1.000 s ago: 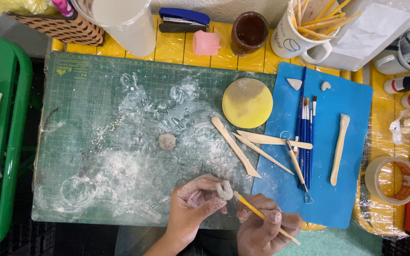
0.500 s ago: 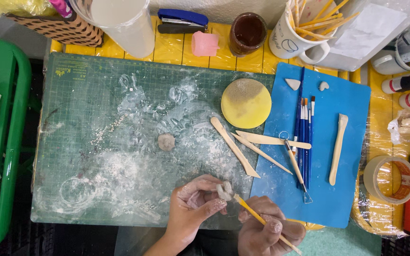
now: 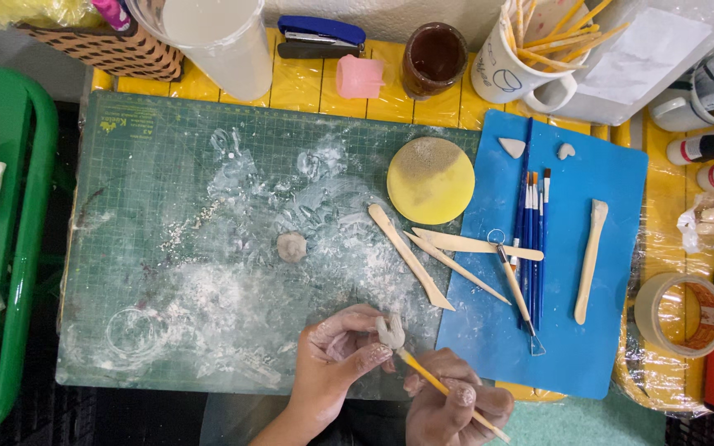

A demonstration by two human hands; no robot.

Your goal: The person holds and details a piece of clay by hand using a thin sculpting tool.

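We are pinching a small clay piece (image 3: 390, 332) in our left hand (image 3: 336, 363). Our right hand (image 3: 456, 405) is gripping a yellow-handled tool (image 3: 435, 381), its tip touching the clay.

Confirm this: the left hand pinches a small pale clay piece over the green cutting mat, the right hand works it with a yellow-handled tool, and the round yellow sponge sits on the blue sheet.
One detail is wrong. In the head view the round yellow sponge sits on the green cutting mat, beside the blue sheet's edge, not on it. The rest holds: the left hand pinches the small pale clay piece, and the right hand works it with the yellow-handled tool.
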